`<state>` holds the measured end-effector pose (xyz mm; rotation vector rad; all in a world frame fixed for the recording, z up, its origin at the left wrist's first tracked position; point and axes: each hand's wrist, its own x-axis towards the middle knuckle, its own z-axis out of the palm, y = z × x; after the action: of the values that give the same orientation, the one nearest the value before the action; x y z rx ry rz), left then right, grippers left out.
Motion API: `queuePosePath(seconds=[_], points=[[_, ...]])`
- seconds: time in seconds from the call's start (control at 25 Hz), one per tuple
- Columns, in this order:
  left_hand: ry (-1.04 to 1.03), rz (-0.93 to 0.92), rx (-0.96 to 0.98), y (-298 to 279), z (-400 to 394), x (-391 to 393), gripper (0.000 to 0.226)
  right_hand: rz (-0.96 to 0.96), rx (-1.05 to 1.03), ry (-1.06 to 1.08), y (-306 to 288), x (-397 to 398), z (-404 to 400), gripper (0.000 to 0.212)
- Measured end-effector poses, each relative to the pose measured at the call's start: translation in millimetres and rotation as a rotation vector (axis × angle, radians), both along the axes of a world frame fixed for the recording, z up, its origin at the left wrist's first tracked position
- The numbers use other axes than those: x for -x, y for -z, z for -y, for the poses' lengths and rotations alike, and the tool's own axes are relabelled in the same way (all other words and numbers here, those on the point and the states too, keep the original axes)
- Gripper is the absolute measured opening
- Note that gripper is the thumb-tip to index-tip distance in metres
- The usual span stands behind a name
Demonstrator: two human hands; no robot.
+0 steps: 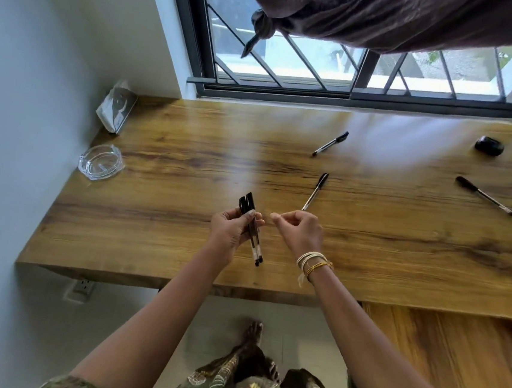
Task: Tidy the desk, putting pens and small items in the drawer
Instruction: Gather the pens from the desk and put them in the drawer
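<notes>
Both bare forearms reach forward from the lower edge of the view, converging over the near edge of the desk. The left hand [230, 233] is turned palm inward, its fingers and thumb curled round a pair of clear-barrelled, black-capped pens [253, 229], caps pointing away from the body. The right hand [299, 232], just beside it and not touching, has loosely curled fingers with thumb and forefinger tips drawn together, holding nothing visible. Pale and golden string bracelets [312, 262] circle the right wrist.

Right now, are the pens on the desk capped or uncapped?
Capped: the three loose pens each carry a black cap, as do the two pens the left hand holds.
</notes>
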<state>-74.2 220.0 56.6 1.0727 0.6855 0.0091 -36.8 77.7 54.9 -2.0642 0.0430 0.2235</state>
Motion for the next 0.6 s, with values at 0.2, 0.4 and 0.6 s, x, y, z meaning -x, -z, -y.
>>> queuePosePath(seconds=[0.2,0.4,0.6], points=[[-0.022,-0.017,0.064,2,-7,-33,0.007,0.074,0.332,0.225,6,-70,22,0.034],[-0.022,-0.036,0.032,6,-20,-68,0.018,0.008,0.471,0.258,6,-109,21,0.036],[0.030,-0.031,-0.003,4,-29,-106,0.016,0.000,0.495,0.340,11,-112,16,0.020]])
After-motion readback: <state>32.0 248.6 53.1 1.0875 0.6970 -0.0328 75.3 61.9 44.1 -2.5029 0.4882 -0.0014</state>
